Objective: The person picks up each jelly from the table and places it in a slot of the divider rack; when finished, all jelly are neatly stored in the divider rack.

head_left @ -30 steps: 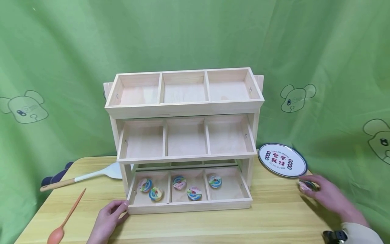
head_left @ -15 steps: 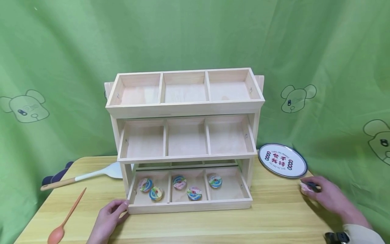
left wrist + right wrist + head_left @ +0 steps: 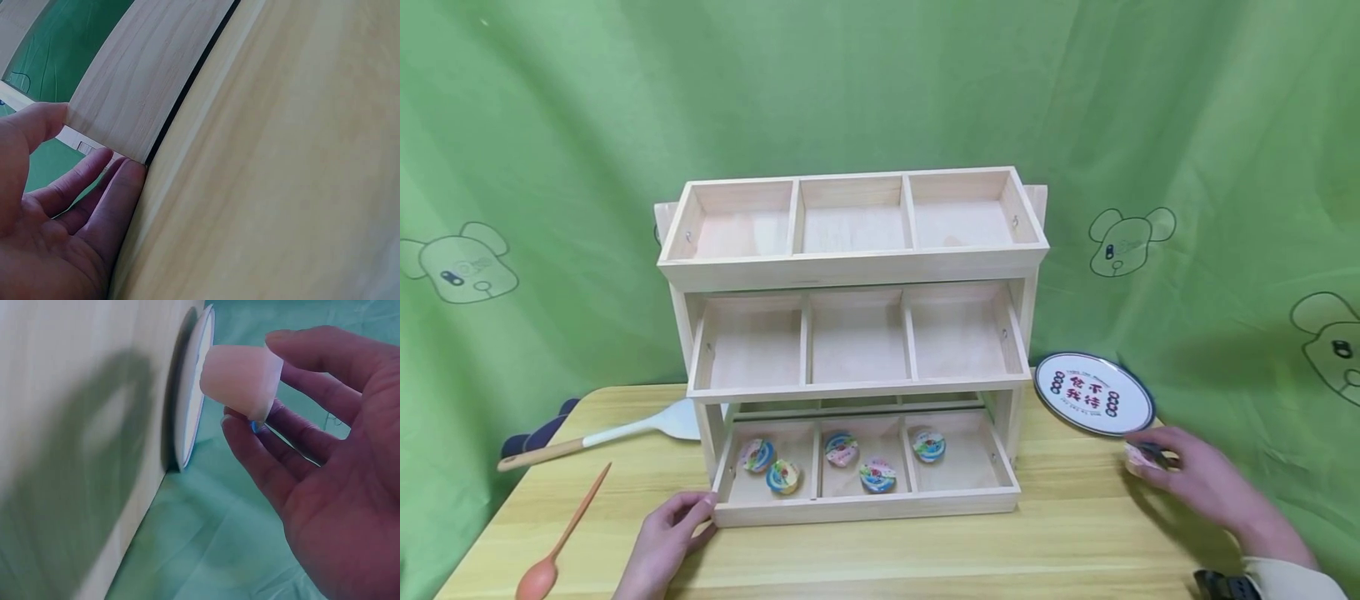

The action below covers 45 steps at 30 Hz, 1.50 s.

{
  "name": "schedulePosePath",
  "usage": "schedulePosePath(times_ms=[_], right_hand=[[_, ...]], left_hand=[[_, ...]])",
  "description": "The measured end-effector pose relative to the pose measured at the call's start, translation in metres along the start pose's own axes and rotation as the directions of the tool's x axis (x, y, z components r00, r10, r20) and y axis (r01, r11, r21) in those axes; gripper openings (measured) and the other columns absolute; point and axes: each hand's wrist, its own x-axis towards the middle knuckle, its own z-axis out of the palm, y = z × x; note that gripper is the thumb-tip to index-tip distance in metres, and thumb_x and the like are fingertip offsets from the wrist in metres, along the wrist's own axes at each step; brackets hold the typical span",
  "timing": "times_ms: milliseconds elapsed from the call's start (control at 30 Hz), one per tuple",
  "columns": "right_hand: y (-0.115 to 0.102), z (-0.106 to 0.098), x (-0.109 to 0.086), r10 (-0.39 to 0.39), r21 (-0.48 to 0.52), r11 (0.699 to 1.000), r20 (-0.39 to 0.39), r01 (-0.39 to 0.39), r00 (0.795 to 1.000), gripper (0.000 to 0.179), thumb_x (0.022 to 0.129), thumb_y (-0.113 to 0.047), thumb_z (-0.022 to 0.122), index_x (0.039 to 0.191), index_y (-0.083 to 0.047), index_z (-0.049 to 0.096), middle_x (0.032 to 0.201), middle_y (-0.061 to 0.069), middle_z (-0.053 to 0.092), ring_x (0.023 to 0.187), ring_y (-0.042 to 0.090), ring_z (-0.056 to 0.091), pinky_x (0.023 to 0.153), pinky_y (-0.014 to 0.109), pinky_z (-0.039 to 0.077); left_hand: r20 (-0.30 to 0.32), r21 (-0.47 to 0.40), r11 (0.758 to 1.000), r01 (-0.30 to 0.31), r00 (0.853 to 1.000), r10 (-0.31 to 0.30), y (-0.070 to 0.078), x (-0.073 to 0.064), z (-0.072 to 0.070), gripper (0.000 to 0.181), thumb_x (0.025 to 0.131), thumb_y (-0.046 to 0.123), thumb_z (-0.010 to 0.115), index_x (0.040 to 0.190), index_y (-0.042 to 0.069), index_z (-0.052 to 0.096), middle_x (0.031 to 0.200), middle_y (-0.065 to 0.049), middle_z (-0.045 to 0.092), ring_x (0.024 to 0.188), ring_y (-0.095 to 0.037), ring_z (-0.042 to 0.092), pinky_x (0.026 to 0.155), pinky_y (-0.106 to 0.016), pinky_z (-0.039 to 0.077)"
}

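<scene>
A three-tier wooden rack stands on the table. Its bottom tray has three compartments with several small jelly cups, including one pink-lidded cup in the middle and one blue-rimmed cup at right. My left hand holds that tray's front left corner; in the left wrist view the thumb and fingertips lie at the corner of the front board. Off to the right, my right hand pinches a pale pink jelly cup by its rim, tipped on its side above the table's right edge.
An oval plate with red lettering lies at the right, just beyond my right hand. Left of the rack are a white spatula with a wooden handle and an orange spoon. A green curtain hangs behind.
The jelly cup has turned in my right hand, and the hand has shifted slightly left. My left hand, the rack and the cups in the tray stay as they were.
</scene>
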Motion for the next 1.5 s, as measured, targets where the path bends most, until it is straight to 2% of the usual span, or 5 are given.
schedulePosePath(times_ms=[400, 667, 1033, 1267, 1500], right_hand=[[-0.024, 0.003, 0.002, -0.115, -0.035, 0.993, -0.034, 0.114, 0.993, 0.043, 0.08, -0.012, 0.081, 0.117, 0.002, 0.065, 0.115, 0.032, 0.059, 0.102, 0.053, 0.054, 0.078, 0.071, 0.048], [-0.038, 0.004, 0.001, -0.112, -0.035, 0.993, -0.02, 0.112, 0.993, 0.04, 0.081, -0.011, 0.08, 0.117, 0.0, 0.066, 0.117, 0.028, 0.059, 0.1, 0.047, 0.058, 0.076, 0.061, 0.056], [-0.054, 0.004, -0.002, -0.108, -0.008, 0.994, 0.014, 0.108, 0.994, 0.043, 0.084, -0.016, 0.078, 0.122, -0.003, 0.065, 0.125, 0.028, 0.055, 0.105, 0.05, 0.055, 0.083, 0.071, 0.048], [-0.069, 0.006, -0.003, -0.169, -0.068, 0.983, -0.006, 0.169, 0.986, 0.039, 0.082, -0.021, 0.08, 0.118, -0.01, 0.068, 0.12, 0.017, 0.06, 0.103, 0.039, 0.059, 0.084, 0.059, 0.053], [-0.087, 0.007, -0.003, -0.16, -0.093, 0.983, 0.011, 0.161, 0.987, 0.033, 0.086, -0.028, 0.077, 0.116, -0.016, 0.069, 0.119, 0.007, 0.062, 0.106, 0.031, 0.059, 0.086, 0.043, 0.053]], left_hand=[[-0.016, 0.002, 1.0, 0.006, 1.0, -0.006, 0.001, -0.001, 0.0, 0.038, 0.097, 0.018, 0.064, 0.116, -0.014, 0.057, 0.118, -0.021, 0.054, 0.104, -0.02, 0.058, 0.09, -0.03, 0.058], [-0.01, -0.003, 1.0, 0.0, 1.0, 0.0, 0.0, -0.001, 0.0, 0.038, 0.097, 0.018, 0.065, 0.115, -0.015, 0.058, 0.117, -0.021, 0.055, 0.102, -0.018, 0.058, 0.09, -0.031, 0.058], [-0.012, -0.003, 1.0, 0.01, 1.0, -0.01, 0.001, -0.002, 0.0, 0.041, 0.097, 0.02, 0.065, 0.116, -0.015, 0.057, 0.118, -0.021, 0.054, 0.103, -0.018, 0.058, 0.09, -0.031, 0.057], [-0.012, -0.018, 1.0, -0.001, 1.0, 0.001, 0.0, -0.001, 0.0, 0.039, 0.097, 0.018, 0.065, 0.115, -0.016, 0.057, 0.118, -0.021, 0.055, 0.099, -0.014, 0.059, 0.09, -0.031, 0.057], [-0.017, -0.006, 1.0, -0.002, 1.0, 0.002, 0.001, -0.002, 0.001, 0.039, 0.097, 0.019, 0.065, 0.115, -0.015, 0.058, 0.117, -0.021, 0.055, 0.101, -0.016, 0.058, 0.09, -0.031, 0.058]])
